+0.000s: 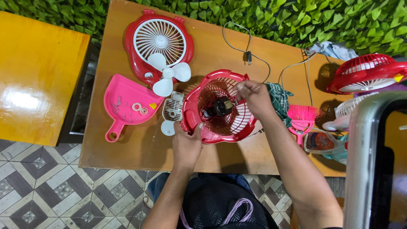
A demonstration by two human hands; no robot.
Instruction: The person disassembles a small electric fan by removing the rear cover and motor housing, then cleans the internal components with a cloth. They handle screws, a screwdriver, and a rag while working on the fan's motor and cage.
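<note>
Two bare hands work at a red fan housing (220, 127) that stands near the middle of a long wooden table (127, 152), tilted up so its open grille faces the person. The table runs left to right in front of a wall of green leaves (296, 17) on its far side, and a second, glossy yellow table (38, 72) stands apart at the left over a patterned tile floor (46, 191). At the right edge a red and white fan (364, 74) sits on the table, partly hidden by a grey metal frame (369, 161) close to the camera. Far and left of the held housing lies a red front cover with a white grille (159, 42), and a white three-bladed propeller (167, 74) rests on its near edge. Left of the housing a pink dustpan (127, 104) holds small washers and screws, and a white plastic motor cover (173, 111) lies between the dustpan and the housing. The left hand (186, 146) is clenched on the housing's near rim, steadying it. The right hand (254, 97) reaches over the far right rim, its fingers pinching at the dark motor (220, 107) in the centre; whether they truly grip it cannot be told. Just right of that hand lie a green cloth (280, 99) and a small pink brush (302, 118), and a thin cable (248, 53) trails across the far side.
</note>
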